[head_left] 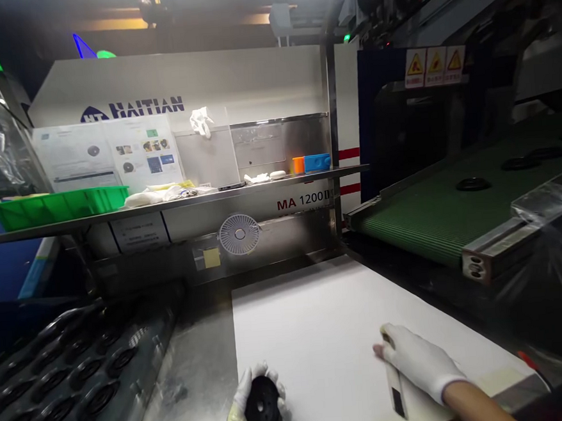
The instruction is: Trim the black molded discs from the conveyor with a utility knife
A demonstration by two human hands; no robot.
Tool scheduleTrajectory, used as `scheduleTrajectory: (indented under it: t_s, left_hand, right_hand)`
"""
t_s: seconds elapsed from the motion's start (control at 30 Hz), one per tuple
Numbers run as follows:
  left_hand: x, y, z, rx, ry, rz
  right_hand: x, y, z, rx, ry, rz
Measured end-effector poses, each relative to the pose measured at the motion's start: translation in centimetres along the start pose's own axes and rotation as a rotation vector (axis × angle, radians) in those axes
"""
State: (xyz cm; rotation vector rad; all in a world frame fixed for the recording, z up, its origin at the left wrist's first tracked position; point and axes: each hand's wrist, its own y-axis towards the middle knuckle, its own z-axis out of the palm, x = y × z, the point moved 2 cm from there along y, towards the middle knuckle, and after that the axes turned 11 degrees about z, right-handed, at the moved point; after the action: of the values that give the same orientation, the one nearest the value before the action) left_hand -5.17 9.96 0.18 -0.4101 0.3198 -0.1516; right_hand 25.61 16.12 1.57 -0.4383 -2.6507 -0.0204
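My left hand, in a white glove, is wrapped round a round black plastic part at the bottom edge of the white sheet. My right hand, also gloved, lies on the sheet to the right and grips a slim tool with a dark tip, which points toward me. The two hands are apart, with bare white sheet between them.
A black tray with several round black parts lies at the left. A green conveyor belt at the right carries more black discs. Behind stand a steel shelf with a green bin, a small fan and the moulding machine.
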Motion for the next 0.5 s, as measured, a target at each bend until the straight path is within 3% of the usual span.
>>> scheduleTrajectory:
  t_s: [0.07, 0.13, 0.2, 0.27, 0.37, 0.5]
  left_hand:
    - [-0.1, -0.2, 1.4, 0.036, 0.035, -0.043]
    - [-0.2, 0.1, 3.0, 0.079, 0.129, 0.007]
    - [-0.7, 1.2, 4.5, 0.154, 0.370, 0.186]
    - [-1.8, 2.7, 5.3, 0.233, 0.745, 0.446]
    - [-4.2, 5.4, 5.0, 0.244, 1.104, 0.766]
    - [-7.4, 7.3, 3.3, 0.170, 1.210, 0.935]
  right_hand:
    - [-1.7, 0.9, 1.3, 0.017, -0.031, -0.023]
    - [-2.2, 1.5, 2.2, 0.033, -0.049, -0.065]
    - [-1.5, 2.1, 1.7, 0.053, -0.064, -0.098]
    - [0.8, 2.8, -0.5, 0.046, -0.030, -0.158]
    - [8.4, 3.3, -7.0, 0.003, 0.126, -0.396]
    - [24.0, 3.1, -17.2, -0.055, 0.139, -0.614]
